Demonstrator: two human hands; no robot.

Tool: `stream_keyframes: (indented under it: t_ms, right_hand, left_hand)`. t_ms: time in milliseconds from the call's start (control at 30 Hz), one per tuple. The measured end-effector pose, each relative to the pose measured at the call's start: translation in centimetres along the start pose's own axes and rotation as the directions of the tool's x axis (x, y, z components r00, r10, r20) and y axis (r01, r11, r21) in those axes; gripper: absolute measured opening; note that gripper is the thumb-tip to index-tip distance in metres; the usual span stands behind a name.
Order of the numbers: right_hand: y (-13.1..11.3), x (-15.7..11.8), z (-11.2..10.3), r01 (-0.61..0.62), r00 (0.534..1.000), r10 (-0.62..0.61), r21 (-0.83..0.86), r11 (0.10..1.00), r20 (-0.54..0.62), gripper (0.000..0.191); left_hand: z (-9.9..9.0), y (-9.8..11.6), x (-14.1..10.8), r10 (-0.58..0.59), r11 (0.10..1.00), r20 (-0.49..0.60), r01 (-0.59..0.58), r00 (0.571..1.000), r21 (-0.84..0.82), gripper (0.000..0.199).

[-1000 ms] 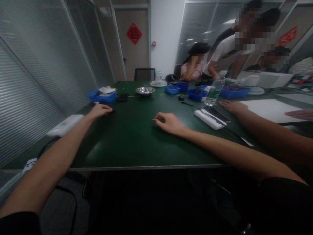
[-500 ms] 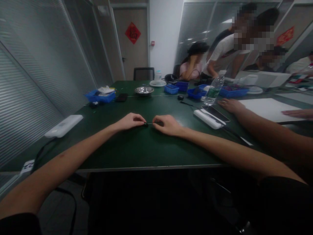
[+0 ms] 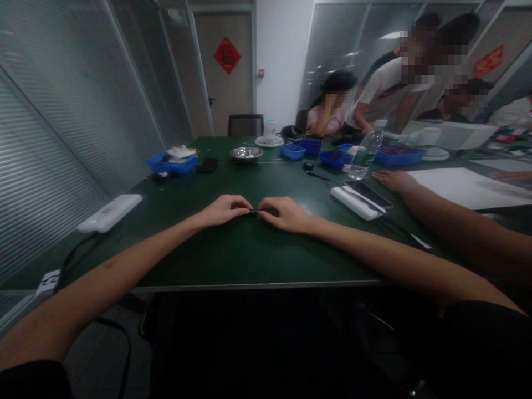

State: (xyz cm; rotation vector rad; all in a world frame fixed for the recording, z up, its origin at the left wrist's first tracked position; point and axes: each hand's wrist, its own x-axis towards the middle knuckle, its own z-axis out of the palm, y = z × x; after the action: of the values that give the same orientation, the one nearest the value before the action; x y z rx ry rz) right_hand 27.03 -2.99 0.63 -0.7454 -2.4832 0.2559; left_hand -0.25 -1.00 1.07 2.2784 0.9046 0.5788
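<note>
Just above the middle of the green table (image 3: 249, 255), both of my hands nearly meet. My left hand (image 3: 228, 209) is closed, its thumb and fingertips pinching a small black piece (image 3: 253, 213) too tiny to identify. Closed too, my right hand (image 3: 286, 213) holds a slim tool with a dark handle (image 3: 271, 211), partly hidden by the fingers. A thin, light shaft runs from it towards the black piece. Whether the tip touches that piece I cannot tell.
A power strip (image 3: 356, 203), a phone (image 3: 369, 194) and a water bottle (image 3: 367, 152) are on the right, beside another person's arm (image 3: 449, 221). A white power box (image 3: 110, 214) lies left. Farther back are blue trays (image 3: 172, 164) and a metal bowl (image 3: 246, 155).
The gap between my hands has narrowed; the left hand and its black piece are slightly farther right. At the far right, the other person's hand over the white paper has shifted.
</note>
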Motion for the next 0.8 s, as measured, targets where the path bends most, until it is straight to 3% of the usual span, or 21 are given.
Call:
stream_keyframes:
  t_ms: [367,800]
  right_hand:
    - [-0.79,-0.15,-0.44,-0.119,0.991,0.118,-0.017,0.993,-0.07,0.016]
    - [-0.65,0.03,-0.73,-0.199,0.979,0.199,-0.017,0.98,-0.038,0.016]
  left_hand:
    - [-0.13,0.18,0.27,-0.058,0.998,0.015,0.058,0.998,0.009,0.035]
    - [-0.12,0.08,0.36,-0.069,0.998,0.024,0.069,0.997,-0.005,0.035]
